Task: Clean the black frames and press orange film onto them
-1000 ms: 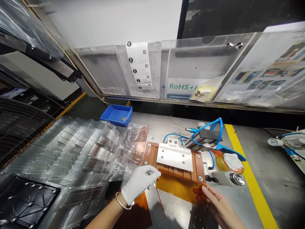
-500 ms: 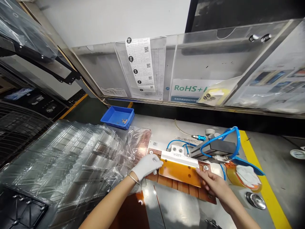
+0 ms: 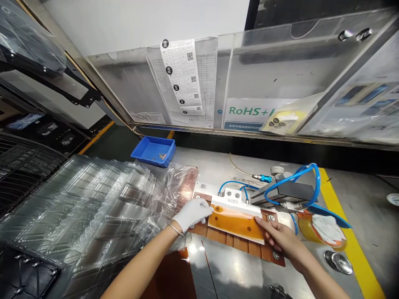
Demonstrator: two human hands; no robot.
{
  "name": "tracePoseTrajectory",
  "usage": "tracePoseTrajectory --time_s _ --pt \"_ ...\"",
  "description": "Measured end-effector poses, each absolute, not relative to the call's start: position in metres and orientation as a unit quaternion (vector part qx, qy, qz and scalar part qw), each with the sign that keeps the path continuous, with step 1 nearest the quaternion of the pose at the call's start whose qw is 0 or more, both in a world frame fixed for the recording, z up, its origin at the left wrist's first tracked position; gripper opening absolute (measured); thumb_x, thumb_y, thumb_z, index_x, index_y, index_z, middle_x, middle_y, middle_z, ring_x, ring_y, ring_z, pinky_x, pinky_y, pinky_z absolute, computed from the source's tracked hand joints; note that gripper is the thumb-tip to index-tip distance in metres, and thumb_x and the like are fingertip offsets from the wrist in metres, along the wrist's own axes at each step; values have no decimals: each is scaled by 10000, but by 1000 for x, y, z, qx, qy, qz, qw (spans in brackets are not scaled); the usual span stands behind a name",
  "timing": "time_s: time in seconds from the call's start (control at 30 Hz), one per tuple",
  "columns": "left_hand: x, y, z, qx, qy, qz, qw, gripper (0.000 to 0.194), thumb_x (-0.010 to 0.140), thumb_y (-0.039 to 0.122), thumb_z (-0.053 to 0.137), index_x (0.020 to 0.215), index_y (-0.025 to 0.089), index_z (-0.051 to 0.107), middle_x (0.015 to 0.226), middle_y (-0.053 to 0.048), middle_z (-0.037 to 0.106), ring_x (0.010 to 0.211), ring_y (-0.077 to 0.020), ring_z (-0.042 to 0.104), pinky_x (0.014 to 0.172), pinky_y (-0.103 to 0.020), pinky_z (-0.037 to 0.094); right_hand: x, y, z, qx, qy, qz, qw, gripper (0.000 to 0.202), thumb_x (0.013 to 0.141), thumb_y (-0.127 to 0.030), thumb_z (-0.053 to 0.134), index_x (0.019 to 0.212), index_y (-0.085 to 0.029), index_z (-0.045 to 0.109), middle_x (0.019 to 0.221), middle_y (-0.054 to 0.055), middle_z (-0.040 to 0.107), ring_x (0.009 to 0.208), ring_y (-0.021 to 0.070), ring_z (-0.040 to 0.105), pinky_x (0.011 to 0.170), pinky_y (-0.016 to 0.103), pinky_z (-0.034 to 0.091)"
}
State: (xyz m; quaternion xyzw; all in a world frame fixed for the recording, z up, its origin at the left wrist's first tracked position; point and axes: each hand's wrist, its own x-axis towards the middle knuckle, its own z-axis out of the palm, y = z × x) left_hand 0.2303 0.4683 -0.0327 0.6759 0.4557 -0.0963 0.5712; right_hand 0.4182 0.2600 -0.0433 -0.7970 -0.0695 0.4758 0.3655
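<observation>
Between my two hands is a flat amber sheet [image 3: 233,224] with dark round spots and a pale lower edge. My left hand [image 3: 193,214], in a white glove, pinches its left end. At the right end my bare right hand [image 3: 276,234] grips it between thumb and fingers. The sheet's upper edge lies against a white bar marked JJ-25070 [image 3: 232,202], part of a fixture. Below the sheet shows the fixture's brown slatted base [image 3: 238,243], with screws at its corners. Whether the sheet touches the base, I cannot tell.
Stacked clear plastic trays [image 3: 102,207] fill the left side. A blue bin [image 3: 154,149] stands behind them. Right of the fixture are a grey cylinder with blue air hoses [image 3: 289,191], a tape roll holding a white cloth [image 3: 326,229] and a round metal lid [image 3: 338,261].
The view has shifted slightly. The amber sheet looks tilted a little differently, its pale lower edge now showing. Both hands keep their hold on its ends.
</observation>
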Motion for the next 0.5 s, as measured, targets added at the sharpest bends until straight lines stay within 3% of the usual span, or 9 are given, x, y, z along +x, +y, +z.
tracePoseTrajectory --time_s 0.13,0.33,0.43,0.5 --pt "231 466 -35 667 461 -66 581 212 784 364 633 747 189 519 509 38 596 449 -85 510 422 -166 349 426 261 -47 -806 -81 476 343 589 657 -756 650 498 -234 428 376 -59 430 361 68 309 396 216 242" --pt "230 464 -37 642 478 -72 595 237 805 393 637 792 178 538 548 32 628 394 -63 464 393 -164 321 449 246 -42 -819 -126 457 324 557 648 -749 659 542 -220 519 456 -14 546 415 107 440 440 242 353" --pt "230 464 -32 636 485 -72 596 236 811 392 641 791 180 540 552 18 641 376 -61 449 369 -164 273 455 219 -33 -838 -168 418 307 494 601 -727 692 641 -237 643 544 9 613 503 173 526 498 291 408" --pt "230 463 -29 633 487 -71 597 222 816 371 643 785 182 532 542 22 632 370 -60 443 368 -165 271 456 196 -31 -856 -221 369 286 446 527 -674 745 725 -274 737 717 47 706 680 257 621 626 351 475"
